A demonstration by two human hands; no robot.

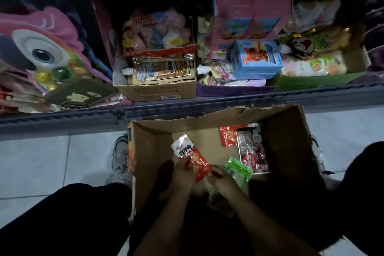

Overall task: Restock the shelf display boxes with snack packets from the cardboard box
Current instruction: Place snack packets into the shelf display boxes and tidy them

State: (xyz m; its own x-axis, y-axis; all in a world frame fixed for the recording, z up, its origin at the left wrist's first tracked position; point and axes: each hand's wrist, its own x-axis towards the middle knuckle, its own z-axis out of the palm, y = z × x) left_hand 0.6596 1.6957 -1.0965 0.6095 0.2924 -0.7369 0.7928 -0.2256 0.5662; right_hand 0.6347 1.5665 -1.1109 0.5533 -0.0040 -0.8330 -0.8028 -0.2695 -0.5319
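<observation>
Head view, left to right. On the shelf (pixel 207 101), far left, a pink owl-shaped toy pack (pixel 41 48) with a dark phone-like slab (pixel 83 92) lying against its lower edge. Just beside it, a brown display box (pixel 158 89) holding a spouted drink pouch (pixel 160 71) and pink-and-white packets behind. Next, a purple-fronted display box (pixel 228 89) with a blue carton (pixel 256 58) resting on mixed packets; far right, a green-fronted tray (pixel 311 81) of assorted bags.

Below the shelf, on the tiled floor (pixel 41 162), a shoe (pixel 120 156) touches the left wall of the open cardboard box (pixel 153 151). Inside the box, the left hand (pixel 182 174) holds a red-and-white snack packet (pixel 190 156), fingers curled on its lower part, packet tilted up to the left. Touching it, the right hand (pixel 223 181) grips a green packet (pixel 239 172), fingers closed round it. Against the right inner wall lie a small red packet (pixel 228 136) and a dark red packet (pixel 252 151), partly overlapping
</observation>
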